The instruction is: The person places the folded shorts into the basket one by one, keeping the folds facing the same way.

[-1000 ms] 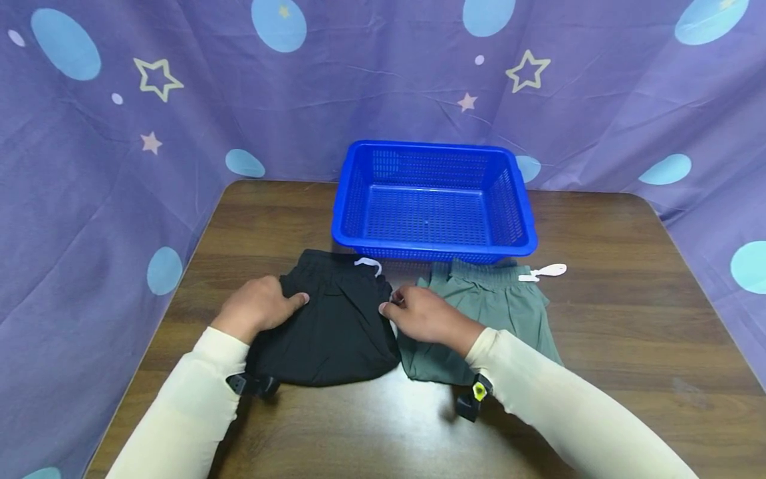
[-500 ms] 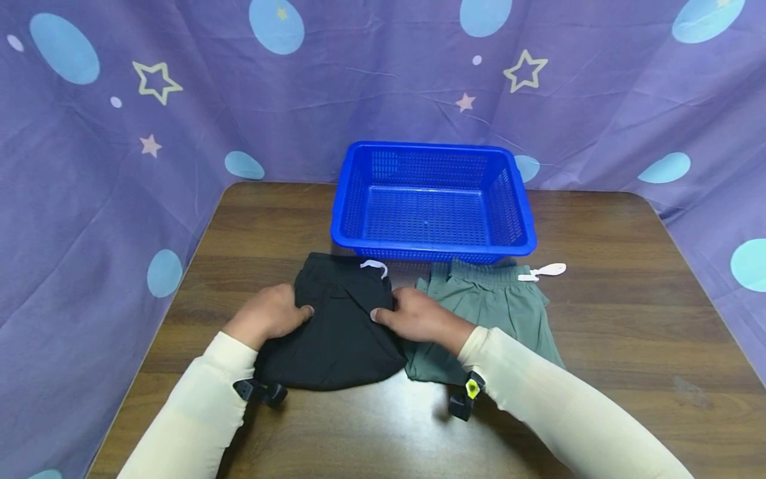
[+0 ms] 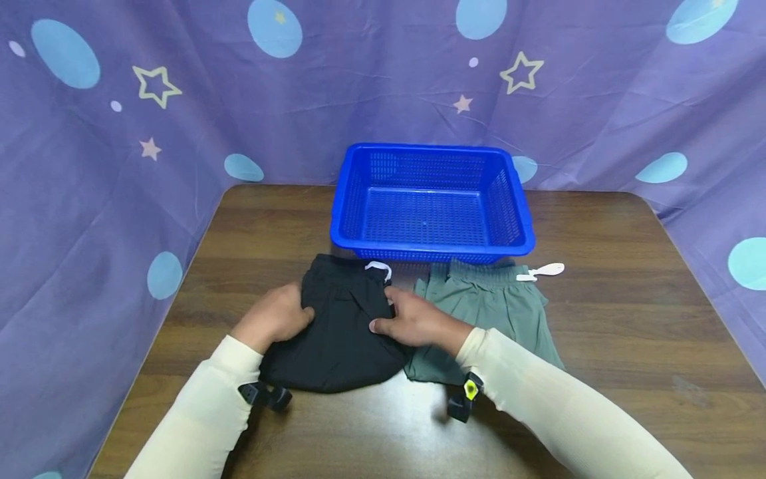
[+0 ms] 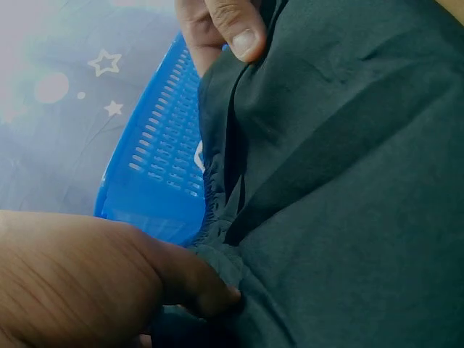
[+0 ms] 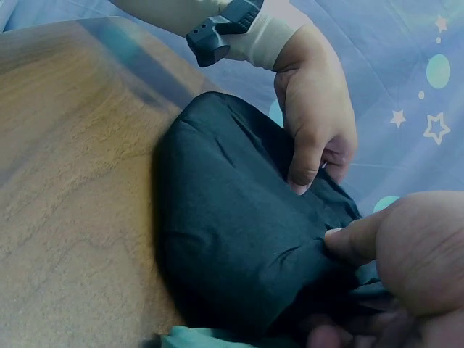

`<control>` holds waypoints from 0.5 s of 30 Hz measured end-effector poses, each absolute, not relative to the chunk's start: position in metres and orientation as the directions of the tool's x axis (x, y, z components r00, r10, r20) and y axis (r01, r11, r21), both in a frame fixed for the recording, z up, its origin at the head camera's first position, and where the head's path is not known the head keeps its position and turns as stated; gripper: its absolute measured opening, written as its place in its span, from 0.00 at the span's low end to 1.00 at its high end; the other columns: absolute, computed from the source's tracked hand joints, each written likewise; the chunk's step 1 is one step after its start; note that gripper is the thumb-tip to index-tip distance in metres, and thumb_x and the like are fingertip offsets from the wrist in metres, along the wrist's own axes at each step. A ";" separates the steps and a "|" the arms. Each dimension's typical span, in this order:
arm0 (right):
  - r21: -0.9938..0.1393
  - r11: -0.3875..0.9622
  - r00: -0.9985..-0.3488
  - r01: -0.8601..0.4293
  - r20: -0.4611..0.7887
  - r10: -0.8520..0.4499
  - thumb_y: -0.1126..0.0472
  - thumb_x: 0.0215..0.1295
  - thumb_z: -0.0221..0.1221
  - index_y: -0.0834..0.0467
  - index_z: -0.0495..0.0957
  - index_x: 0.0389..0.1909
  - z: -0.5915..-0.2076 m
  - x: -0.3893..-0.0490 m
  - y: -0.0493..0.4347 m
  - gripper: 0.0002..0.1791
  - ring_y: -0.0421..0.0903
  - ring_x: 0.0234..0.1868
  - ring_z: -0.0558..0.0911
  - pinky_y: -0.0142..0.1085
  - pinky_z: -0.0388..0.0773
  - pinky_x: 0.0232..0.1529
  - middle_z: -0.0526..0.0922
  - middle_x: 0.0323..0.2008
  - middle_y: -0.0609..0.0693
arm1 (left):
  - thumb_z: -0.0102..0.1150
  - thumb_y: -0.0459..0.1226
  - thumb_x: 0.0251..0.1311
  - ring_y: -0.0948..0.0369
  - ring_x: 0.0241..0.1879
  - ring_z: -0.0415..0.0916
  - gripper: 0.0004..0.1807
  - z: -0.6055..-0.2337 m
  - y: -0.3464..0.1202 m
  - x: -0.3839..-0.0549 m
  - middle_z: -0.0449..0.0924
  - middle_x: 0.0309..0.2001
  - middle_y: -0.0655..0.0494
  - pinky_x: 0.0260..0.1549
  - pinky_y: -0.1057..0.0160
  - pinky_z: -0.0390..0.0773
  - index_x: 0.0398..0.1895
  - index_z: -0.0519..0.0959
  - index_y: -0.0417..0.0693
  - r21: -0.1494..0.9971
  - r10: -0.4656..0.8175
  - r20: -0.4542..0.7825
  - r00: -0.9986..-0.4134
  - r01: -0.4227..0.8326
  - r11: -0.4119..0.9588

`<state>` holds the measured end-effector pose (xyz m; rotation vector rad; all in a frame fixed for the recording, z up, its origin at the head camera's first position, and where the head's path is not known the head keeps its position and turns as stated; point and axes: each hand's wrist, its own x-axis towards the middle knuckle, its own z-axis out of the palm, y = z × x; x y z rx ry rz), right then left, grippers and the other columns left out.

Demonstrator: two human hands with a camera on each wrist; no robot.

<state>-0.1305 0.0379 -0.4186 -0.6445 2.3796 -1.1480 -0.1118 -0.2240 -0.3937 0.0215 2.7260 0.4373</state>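
Observation:
Black shorts with a white drawstring lie folded on the table, waistband toward the basket. My left hand grips their left side, thumb on top and fingers tucked underneath. On the opposite side my right hand pinches the edge, its thumb on the cloth. In the right wrist view the right fingers show beneath the black fabric. Green shorts with a white drawstring tag lie to the right, partly covered by the right hand and forearm.
A blue plastic basket with perforated walls stands behind both pairs of shorts, nothing inside it. The wooden table reaches back to a purple curtain with stars and dots, which also hangs along the left side.
The black shorts have shifted slightly right, toward the green pair, with my left hand following. My right hand has gone from the edge to a hold with its thumb on top of the cloth.

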 end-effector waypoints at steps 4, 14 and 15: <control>-0.826 0.529 -0.807 -0.196 -0.171 -0.566 0.62 0.61 0.69 0.62 0.75 0.52 -0.422 -0.128 0.036 0.21 0.46 0.46 0.80 0.42 0.77 0.52 0.84 0.39 0.51 | 0.58 0.38 0.66 0.32 0.55 0.76 0.29 -0.396 -0.222 -0.109 0.76 0.54 0.23 0.52 0.38 0.75 0.59 0.69 0.20 0.325 0.058 -0.355 -0.933 -0.065 0.944; -0.845 0.487 -0.812 -0.222 -0.116 -0.572 0.60 0.59 0.70 0.63 0.71 0.60 -0.426 -0.123 0.033 0.30 0.47 0.49 0.79 0.42 0.75 0.55 0.83 0.45 0.53 | 0.63 0.40 0.64 0.31 0.61 0.71 0.42 -0.390 -0.217 -0.102 0.69 0.63 0.22 0.57 0.36 0.71 0.72 0.57 0.25 0.333 0.058 -0.383 -0.922 -0.079 0.940; -0.847 0.482 -0.813 -0.225 -0.109 -0.572 0.60 0.59 0.70 0.62 0.72 0.59 -0.425 -0.123 0.034 0.29 0.47 0.48 0.79 0.42 0.75 0.54 0.83 0.44 0.52 | 0.63 0.40 0.64 0.31 0.61 0.71 0.42 -0.390 -0.218 -0.101 0.69 0.63 0.22 0.57 0.35 0.71 0.73 0.56 0.26 0.334 0.059 -0.386 -0.921 -0.080 0.939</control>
